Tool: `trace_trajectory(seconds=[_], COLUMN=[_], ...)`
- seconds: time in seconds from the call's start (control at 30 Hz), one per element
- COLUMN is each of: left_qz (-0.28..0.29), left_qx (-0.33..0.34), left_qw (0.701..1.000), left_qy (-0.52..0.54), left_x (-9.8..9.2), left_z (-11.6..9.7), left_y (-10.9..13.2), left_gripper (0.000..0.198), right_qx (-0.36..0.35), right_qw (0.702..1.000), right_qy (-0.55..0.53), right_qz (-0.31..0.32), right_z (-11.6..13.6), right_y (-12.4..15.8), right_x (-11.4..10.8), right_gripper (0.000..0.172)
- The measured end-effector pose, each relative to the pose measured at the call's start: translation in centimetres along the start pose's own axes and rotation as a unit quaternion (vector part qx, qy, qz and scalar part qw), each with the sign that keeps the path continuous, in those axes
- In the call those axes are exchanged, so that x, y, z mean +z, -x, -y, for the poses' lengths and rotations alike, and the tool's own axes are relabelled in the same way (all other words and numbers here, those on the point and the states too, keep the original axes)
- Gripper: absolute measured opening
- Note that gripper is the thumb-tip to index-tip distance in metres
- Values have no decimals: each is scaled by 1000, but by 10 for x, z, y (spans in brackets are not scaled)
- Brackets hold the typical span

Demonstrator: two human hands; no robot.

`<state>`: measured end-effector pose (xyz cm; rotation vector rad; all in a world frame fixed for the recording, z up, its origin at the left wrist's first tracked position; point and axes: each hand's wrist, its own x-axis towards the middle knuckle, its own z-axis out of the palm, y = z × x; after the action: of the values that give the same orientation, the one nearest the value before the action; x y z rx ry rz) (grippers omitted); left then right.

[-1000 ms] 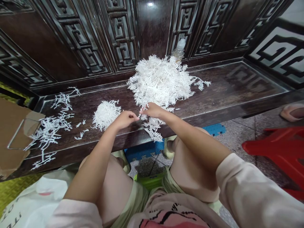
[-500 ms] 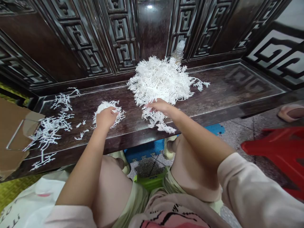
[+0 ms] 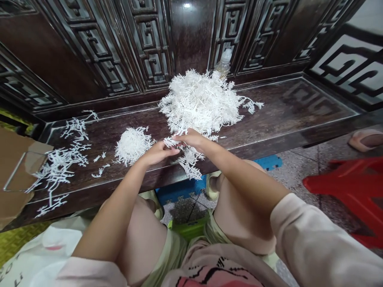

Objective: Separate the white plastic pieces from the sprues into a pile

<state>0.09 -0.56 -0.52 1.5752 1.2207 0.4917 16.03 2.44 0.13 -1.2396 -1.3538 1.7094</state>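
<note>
Dark bench [image 3: 284,105], white sprig [image 3: 169,142] crosswise between hands [image 3: 191,138]

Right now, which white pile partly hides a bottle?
The largest pile, in front of the bottle; the small round pile and branching pieces lie farther left.

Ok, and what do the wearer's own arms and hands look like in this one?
The left hand and right hand are bare, with no gloves or watch visible. The sleeves are loose, pale pinkish-beige and plain, ending around the elbows.
</note>
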Motion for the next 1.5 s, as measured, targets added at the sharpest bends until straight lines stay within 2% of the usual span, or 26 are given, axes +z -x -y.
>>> trace_trajectory(seconds=[0.1,0.17,0.23,0.37,0.57,0.7,0.83,1.0,1.13,1.2,1.3,1.43,1.5], left_qz=[-67,-117,-141,-140,-173,-180,-190,-198,-140,-136,-187,-239,-243], left_qx=[2,3,2,14,123,158,162,141,153,136,69,-44,-86], left_qw=[998,993,988,982,946,932,929,940,966,975,979,968,963], left_qy=[16,-11,-60,-126,-246,-272,-274,-242,-156,-112,-43,70,82], left_x=[2,0,-2,-3,7,16,19,25,33,33,22,-6,-21], left_z=[3,6,6,1,-11,-13,-12,-18,-34,-38,-29,3,19], left_y=[-3,-3,-3,0,0,-2,-3,-2,15,22,18,-2,-8], left_gripper=[44,44,42,37,34,33,34,35,37,39,40,42,43], right_qx=[13,22,25,22,33,48,30,28,61,48,53,62,66], right_qw=[1000,1000,999,998,989,979,973,968,940,934,949,976,984], right_qy=[3,10,19,26,32,54,56,58,73,58,42,54,61], right_qz=[-7,-15,-23,-50,-138,-188,-222,-243,-329,-349,-308,-202,-154], right_z=[3,5,6,4,-7,-17,-22,-21,-10,-4,1,-3,-5], right_y=[2,4,4,2,-8,-15,-17,-17,-19,-18,-16,-10,-8], right_x=[2,3,2,2,2,1,2,4,-23,-39,-46,-20,-7], right_gripper=[9,10,12,12,10,13,11,9,3,5,12,12,12])
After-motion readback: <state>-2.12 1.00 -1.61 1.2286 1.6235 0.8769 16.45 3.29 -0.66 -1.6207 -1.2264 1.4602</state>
